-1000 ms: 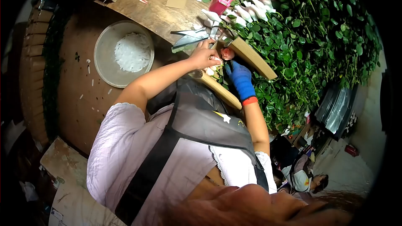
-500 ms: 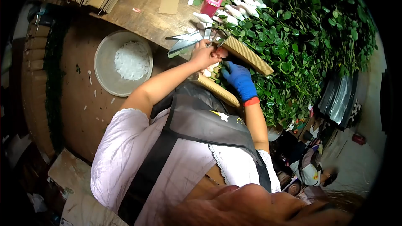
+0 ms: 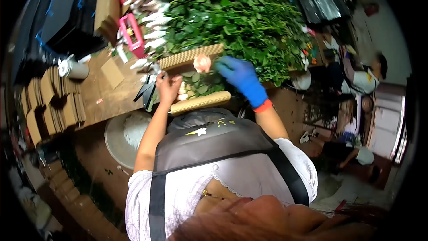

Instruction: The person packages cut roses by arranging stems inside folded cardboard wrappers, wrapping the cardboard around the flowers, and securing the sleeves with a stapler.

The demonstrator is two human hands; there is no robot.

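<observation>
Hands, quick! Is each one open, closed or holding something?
Left hand: fingers bent; can't tell if it holds anything.
Right hand: blurred, near the rose; can't tell if it's gripping.

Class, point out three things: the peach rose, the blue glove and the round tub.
Peach rose point(image 3: 202, 63): head view, middle of the bloom.
Blue glove point(image 3: 241, 76): head view, middle of the glove.
Round tub point(image 3: 115, 139): head view, bare inner wall.

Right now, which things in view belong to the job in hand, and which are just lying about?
Likely the job: peach-pink rose; tan ridged cardboard; small cream blooms.

Probably just lying about: white cylindrical container; round greyish tub.
</observation>
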